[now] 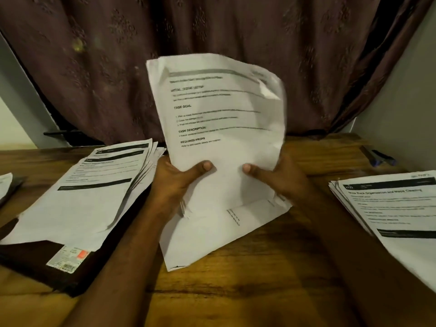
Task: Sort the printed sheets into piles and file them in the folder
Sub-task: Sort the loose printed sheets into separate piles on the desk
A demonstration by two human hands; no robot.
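I hold a bundle of printed sheets (pixel 219 119) upright over the middle of the wooden table (pixel 259 267). My left hand (pixel 179 178) grips its lower left edge and my right hand (pixel 276 178) its lower right edge, thumbs on the front. The top sheet's upper right corner is curled. More loose sheets (pixel 212 234) lie flat under my hands. A fanned pile of printed sheets (pixel 94 190) lies to the left on a dark brown folder (pixel 35 267) with a sticker. Another pile (pixel 396 213) lies at the right edge.
A brown curtain (pixel 212 31) hangs behind the table. A dark blue pen (pixel 377 156) lies at the back right near the wall. A corner of more paper (pixel 4 185) shows at the far left edge.
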